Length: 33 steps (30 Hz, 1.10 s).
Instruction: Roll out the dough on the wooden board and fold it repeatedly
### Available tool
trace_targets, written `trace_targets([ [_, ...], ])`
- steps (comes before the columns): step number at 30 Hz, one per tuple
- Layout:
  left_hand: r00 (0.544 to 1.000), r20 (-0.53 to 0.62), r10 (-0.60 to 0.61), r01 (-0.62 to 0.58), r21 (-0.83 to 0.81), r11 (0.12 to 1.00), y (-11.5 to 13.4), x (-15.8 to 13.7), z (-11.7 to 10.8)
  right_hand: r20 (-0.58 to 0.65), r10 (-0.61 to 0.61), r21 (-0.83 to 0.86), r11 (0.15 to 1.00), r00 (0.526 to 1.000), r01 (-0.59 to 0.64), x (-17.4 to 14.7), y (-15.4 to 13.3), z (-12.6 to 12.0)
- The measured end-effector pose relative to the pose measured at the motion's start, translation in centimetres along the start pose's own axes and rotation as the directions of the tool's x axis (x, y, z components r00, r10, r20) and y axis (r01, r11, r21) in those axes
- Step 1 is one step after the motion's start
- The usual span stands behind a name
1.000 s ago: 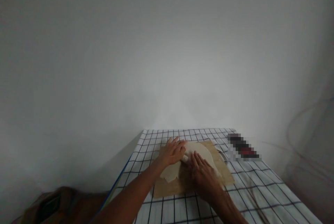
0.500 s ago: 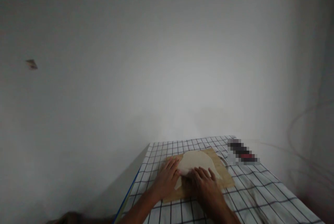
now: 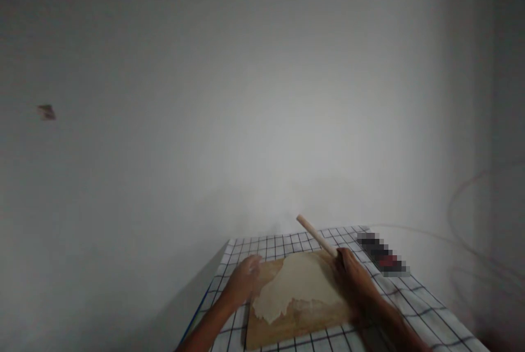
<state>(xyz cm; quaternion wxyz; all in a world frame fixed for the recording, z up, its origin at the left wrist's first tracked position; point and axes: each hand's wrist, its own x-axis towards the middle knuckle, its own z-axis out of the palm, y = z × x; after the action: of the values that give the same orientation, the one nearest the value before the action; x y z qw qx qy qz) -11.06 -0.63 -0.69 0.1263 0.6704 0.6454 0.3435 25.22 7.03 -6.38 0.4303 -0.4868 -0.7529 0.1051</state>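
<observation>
A wooden rolling pin (image 3: 315, 234) is in my right hand (image 3: 349, 273), gripped near its lower end and pointing up and away to the left. That hand is above the right part of a wooden board (image 3: 283, 335). Across the board lies a thin, flattened sheet of dough (image 3: 293, 286) with a ragged lower left edge. My left hand (image 3: 245, 278) is at the board's left edge, beside the dough. Its fingers look bent but are blurred, and any contact with the board is unclear.
A white checked cloth (image 3: 422, 303) covers the table. A pixelated dark and red object (image 3: 381, 253) lies at the back right. Behind the table rises a pale wall (image 3: 262, 95), with a thin cable (image 3: 451, 207) along its right side.
Both hands have left the dough: the left moved to the board's left edge, the right moved right and now holds the rolling pin. The dough lies more spread, and the board appears shifted left and nearer.
</observation>
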Motion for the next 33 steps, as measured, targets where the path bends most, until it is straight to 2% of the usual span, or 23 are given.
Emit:
trace_targets([
  [4, 0.999, 0.037, -0.003, -0.002, 0.136, 0.991, 1.9, 2.6, 2.9, -0.049, 0.104, 0.245, 0.965, 0.993, -0.089, 1.0, 3.3, 0.1],
  [7, 0.996, 0.050, 0.069, -0.080, 0.249, 0.965, 3.1, 5.0, 5.5, -0.054, 0.130, 0.381, 0.919, 0.990, -0.100, 0.9, 3.5, -0.1],
  [10, 0.993, 0.112, 0.030, -0.060, 0.273, 0.960, 3.7, 7.6, 7.5, -0.061, 0.155, 0.440, 0.891, 0.986, -0.113, 0.9, 3.1, -0.4],
  [13, 0.981, 0.196, 0.006, -0.051, 0.224, 0.973, 4.0, 9.6, 8.4, -0.058, 0.185, 0.457, 0.879, 0.981, -0.139, 1.2, 3.0, -0.5],
  [16, 0.975, 0.221, 0.026, -0.062, 0.154, 0.986, 4.4, 10.3, 8.4, -0.077, 0.195, 0.459, 0.878, 0.978, -0.138, 1.5, 3.1, -0.4],
  [19, 0.976, 0.207, 0.064, -0.055, -0.052, 0.997, 5.2, 9.5, 7.7, -0.102, 0.193, 0.457, 0.881, 0.976, -0.127, 1.7, 3.1, -0.4],
  [21, 0.972, 0.228, 0.048, 0.008, -0.238, 0.971, 5.8, 8.4, 7.1, -0.105, 0.194, 0.448, 0.885, 0.975, -0.127, 1.7, 3.1, -0.4],
  [23, 0.949, 0.314, 0.009, 0.108, -0.352, 0.930, 6.3, 7.3, 6.5, -0.100, 0.200, 0.448, 0.884, 0.975, -0.135, 1.6, 3.0, -0.5],
  [25, 0.911, 0.412, -0.034, 0.201, -0.371, 0.907, 6.6, 6.5, 6.1, -0.101, 0.211, 0.450, 0.881, 0.972, -0.144, 1.6, 2.9, -0.5],
  [27, 0.895, 0.441, -0.063, 0.237, -0.352, 0.905, 6.7, 6.0, 5.8, -0.101, 0.219, 0.450, 0.880, 0.970, -0.152, 1.5, 2.8, -0.7],
  [30, 0.934, 0.354, -0.053, 0.182, -0.342, 0.922, 7.1, 5.9, 5.1, -0.117, 0.218, 0.453, 0.880, 0.969, -0.143, 1.4, 2.6, -1.0],
  [33, 0.965, 0.262, -0.002, 0.095, -0.343, 0.935, 8.2, 6.4, 2.9, -0.128, 0.215, 0.468, 0.874, 0.968, -0.132, 1.4, 2.4, -1.2],
])
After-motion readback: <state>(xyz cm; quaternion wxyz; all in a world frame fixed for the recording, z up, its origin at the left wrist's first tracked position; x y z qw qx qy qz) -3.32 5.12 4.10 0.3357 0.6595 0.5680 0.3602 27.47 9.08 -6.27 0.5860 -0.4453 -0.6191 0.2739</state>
